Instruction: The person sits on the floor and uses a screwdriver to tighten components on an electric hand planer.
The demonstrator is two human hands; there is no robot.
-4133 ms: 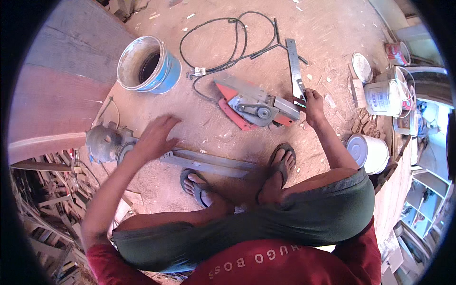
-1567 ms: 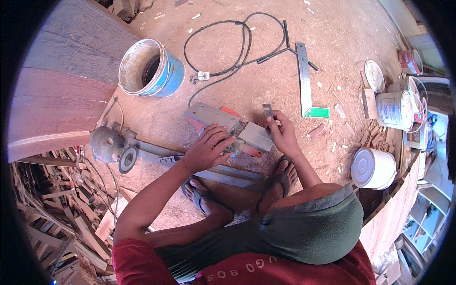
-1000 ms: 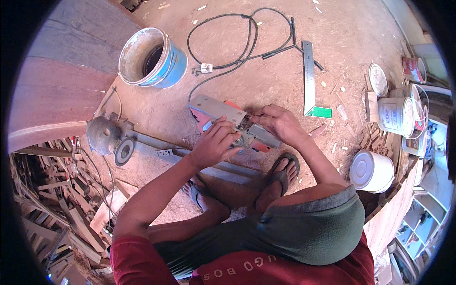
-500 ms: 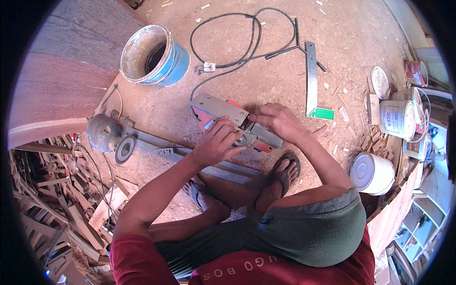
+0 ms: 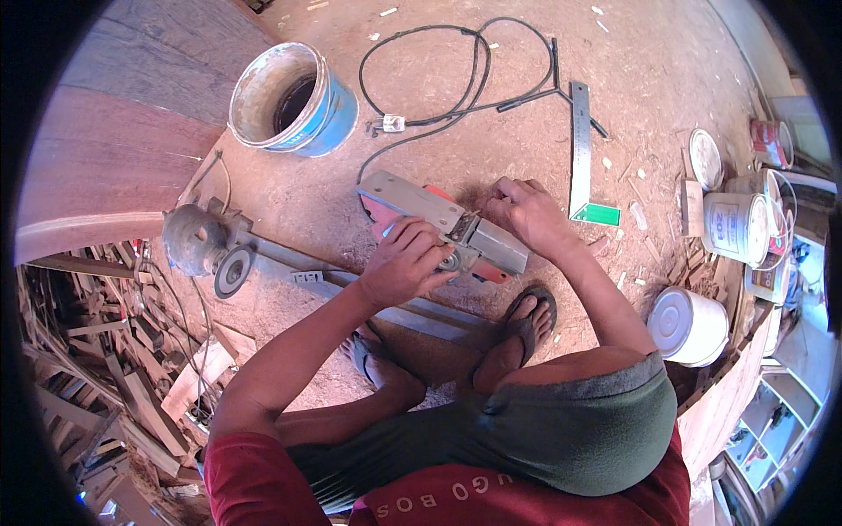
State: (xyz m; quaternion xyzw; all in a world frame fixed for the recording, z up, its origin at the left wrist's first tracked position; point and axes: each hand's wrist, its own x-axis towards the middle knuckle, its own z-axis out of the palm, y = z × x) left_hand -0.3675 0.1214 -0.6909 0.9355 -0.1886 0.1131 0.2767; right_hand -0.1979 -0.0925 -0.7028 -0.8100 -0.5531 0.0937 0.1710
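An electric hand planer [image 5: 405, 193] with a grey sole and red body lies turned over in front of me, its flat sole facing up. My left hand [image 5: 408, 260] is closed around its near side, fingers over the edge of the sole beside the cutter slot. Just right of that slot is my right hand [image 5: 528, 215], a little apart from the planer. Its fingers are curled together, and I cannot make out whether anything small is between them. The planer's black cord [image 5: 386, 158] runs away from its far end.
A blue bucket [image 5: 338, 114] stands at the far left. On the right lies a try square [image 5: 581, 149] with a green handle, near several white tubs [image 5: 688, 324]. A motor with a grinding disc [image 5: 233, 270] sits left, beside scrap wood [image 5: 149, 403]. A plug [image 5: 393, 123] lies beyond the planer.
My right hand has drawn back from the cutter slot to the right, so the slot shows more. My left hand keeps its hold on the planer. The whole view has shifted slightly.
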